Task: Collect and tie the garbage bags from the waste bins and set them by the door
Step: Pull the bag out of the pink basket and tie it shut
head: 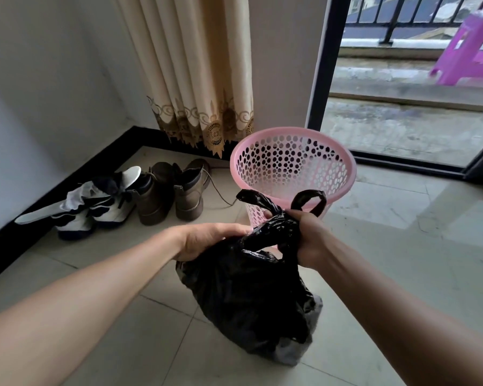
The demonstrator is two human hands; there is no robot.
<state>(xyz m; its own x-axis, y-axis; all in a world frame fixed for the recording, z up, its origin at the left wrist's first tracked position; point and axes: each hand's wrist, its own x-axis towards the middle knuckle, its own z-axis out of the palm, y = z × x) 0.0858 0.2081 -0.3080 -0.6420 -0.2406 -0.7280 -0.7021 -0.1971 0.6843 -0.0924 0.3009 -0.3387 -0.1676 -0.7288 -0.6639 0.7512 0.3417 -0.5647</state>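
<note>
Black garbage bag (251, 296) out of bin, held just above tiled floor (402, 260), in front of pink perforated waste bin (294, 168). Left hand (207, 239) clamped on bag's upper side. Right hand (308, 236) fisted round gathered neck; two handle loops stick up above it. Bin unlined. Brown boots (170, 192), white sneakers (95, 210) by wall, under curtain (195, 68).

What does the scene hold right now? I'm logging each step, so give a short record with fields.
bag: black garbage bag, out of the bin, resting on the tiled floor
left hand: gripping the bag's neck
right hand: closed on the bag's handles
bin: pink perforated waste bin, no liner
nearby: brown boots, sneakers, curtain
</note>
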